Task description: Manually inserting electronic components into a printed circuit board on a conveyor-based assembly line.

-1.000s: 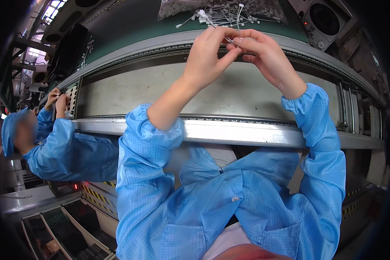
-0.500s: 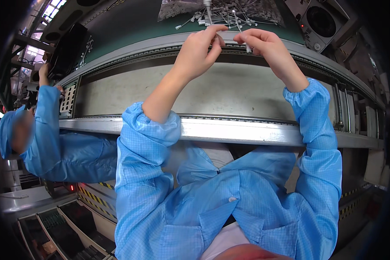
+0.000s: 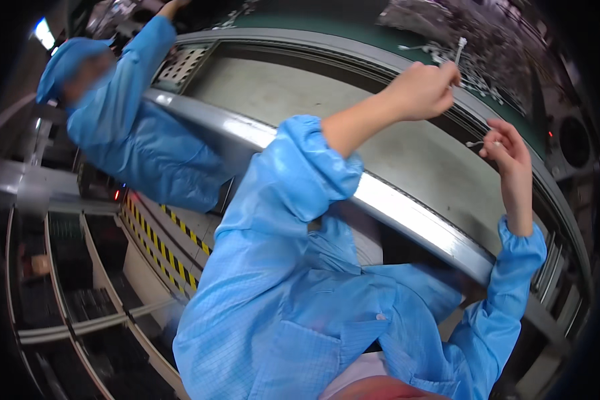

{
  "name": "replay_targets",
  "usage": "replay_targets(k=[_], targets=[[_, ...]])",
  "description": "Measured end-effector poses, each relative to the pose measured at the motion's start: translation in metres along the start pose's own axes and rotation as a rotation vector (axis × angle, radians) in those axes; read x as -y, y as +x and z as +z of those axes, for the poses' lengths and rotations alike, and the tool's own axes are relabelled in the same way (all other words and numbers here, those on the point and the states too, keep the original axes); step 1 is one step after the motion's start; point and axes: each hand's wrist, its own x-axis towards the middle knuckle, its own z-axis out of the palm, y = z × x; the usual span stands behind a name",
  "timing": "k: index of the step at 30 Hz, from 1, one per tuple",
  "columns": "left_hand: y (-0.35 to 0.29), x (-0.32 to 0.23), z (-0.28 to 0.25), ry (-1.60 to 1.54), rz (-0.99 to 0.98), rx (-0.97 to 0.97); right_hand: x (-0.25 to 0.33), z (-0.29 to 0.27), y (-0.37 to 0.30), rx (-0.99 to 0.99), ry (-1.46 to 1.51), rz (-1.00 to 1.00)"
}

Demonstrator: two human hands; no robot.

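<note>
My left hand (image 3: 425,90) is closed at the far rail of the conveyor. From its fingertips a short white cable (image 3: 461,51) with a small plug points up. My right hand (image 3: 510,150) is lower and farther right, its fingers curled in a pinch. Between thumb and fingers it grips another thin cable, whose white connector (image 3: 472,144) sticks out to the left. Beyond my left hand, a loose heap of white cables (image 3: 490,87) lies on the green surface, next to a clear plastic bag (image 3: 423,17).
The conveyor's bright metal rail (image 3: 413,217) runs between my body and its pale bed (image 3: 280,93). A co-worker (image 3: 137,127) in blue sits on the left, near a perforated plate (image 3: 183,65). Divided bins (image 3: 87,267) and yellow-black floor stripes (image 3: 157,243) are at lower left.
The whole view has swung, bringing the co-worker and bins further in. My hands, close together before, are now well apart, the right one lower. A cable now stands up from my left hand.
</note>
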Motion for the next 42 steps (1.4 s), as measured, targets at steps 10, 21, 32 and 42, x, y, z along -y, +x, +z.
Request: replay_targets(k=[10,21,32,42], targets=[[0.002,0.008,-0.016,0.029,0.027,0.04,0.006,0.007,0.011,-0.116,0.092,-0.03],[0.006,0.01,-0.02,-0.25,-0.141,-0.031,0.01,0.015,0.007,-0.069,0.07,-0.133],[0.031,0.099,-0.07,-0.824,-0.257,-0.704,0.0,0.007,0.012,-0.133,-0.101,-0.173],[0.003,0.173,-0.124,-0.928,-0.512,-0.966,-0.015,0.001,0.02,-0.189,-0.089,-0.177]])
